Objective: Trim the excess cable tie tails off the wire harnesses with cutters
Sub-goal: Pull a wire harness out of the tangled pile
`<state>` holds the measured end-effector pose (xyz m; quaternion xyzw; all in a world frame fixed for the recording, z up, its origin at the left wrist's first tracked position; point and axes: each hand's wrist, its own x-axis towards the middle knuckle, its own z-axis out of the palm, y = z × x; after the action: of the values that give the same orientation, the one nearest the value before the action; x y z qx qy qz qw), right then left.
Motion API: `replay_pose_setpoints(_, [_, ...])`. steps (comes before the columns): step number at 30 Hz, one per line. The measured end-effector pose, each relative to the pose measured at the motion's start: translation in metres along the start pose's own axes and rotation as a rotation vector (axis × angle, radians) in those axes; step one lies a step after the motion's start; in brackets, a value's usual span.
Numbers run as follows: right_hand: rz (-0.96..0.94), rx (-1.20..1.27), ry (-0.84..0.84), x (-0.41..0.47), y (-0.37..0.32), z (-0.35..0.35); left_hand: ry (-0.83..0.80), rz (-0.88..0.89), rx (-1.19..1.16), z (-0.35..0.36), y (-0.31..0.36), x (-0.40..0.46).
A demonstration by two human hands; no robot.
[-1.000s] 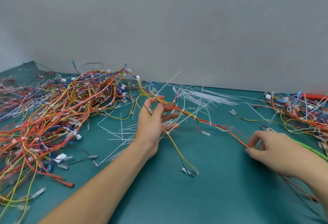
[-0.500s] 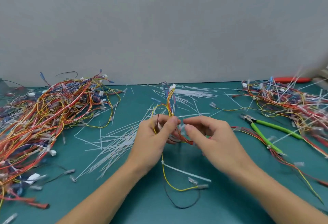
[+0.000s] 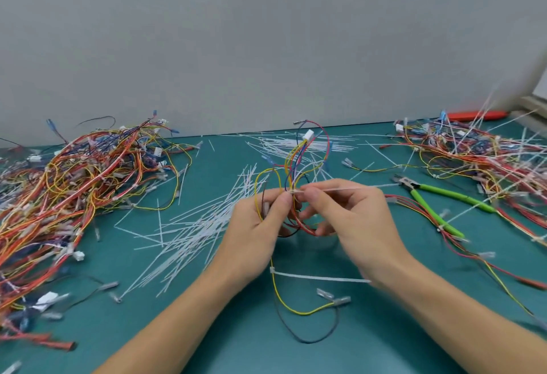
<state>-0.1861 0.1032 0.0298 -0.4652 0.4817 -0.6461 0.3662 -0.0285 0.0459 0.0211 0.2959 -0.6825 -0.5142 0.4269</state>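
A wire harness [image 3: 296, 166] of yellow, red and blue wires with a white connector on top stands looped in the middle of the table. My left hand [image 3: 254, 231] grips the bundle at its tie. My right hand [image 3: 352, 216] pinches the white cable tie tail [image 3: 349, 189], which sticks out to the right. A second tie tail [image 3: 319, 277] juts from the yellow wire below my hands. The green-handled cutters [image 3: 435, 196] lie on the mat to the right, untouched.
A large heap of harnesses [image 3: 74, 190] fills the left side, and another heap [image 3: 479, 157] lies at the back right. Cut white tie tails [image 3: 189, 234] are strewn over the green mat [image 3: 207, 329]. A grey wall stands behind.
The harness loop now rises higher between my hands. My right hand has shifted from the bundle to pinching the tie tail, pulling it out to the right.
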Motion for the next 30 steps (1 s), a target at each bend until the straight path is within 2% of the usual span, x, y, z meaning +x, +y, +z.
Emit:
replay_pose_setpoints(4, [0.009, 0.003, -0.042, -0.003, 0.002, 0.001, 0.145, -0.005, -0.085, -0.001, -0.002, -0.001])
replay_pose_setpoints(10, [-0.019, -0.035, -0.096, -0.006, 0.009, 0.005, 0.257, 0.009, 0.030, -0.003, -0.005, -0.002])
replay_pose_setpoints(15, [-0.041, -0.088, -0.122, -0.006, 0.012, 0.002, 0.204, 0.060, 0.090, -0.007, -0.005, -0.002])
replay_pose_setpoints(24, [-0.141, -0.220, -0.144, -0.003, 0.012, 0.007, 0.094, -0.077, -0.088, -0.014, -0.002, -0.002])
replay_pose_setpoints(30, [0.011, -0.182, -0.171, 0.008, 0.015, 0.003, 0.114, -0.166, -0.062, -0.017, -0.011, 0.004])
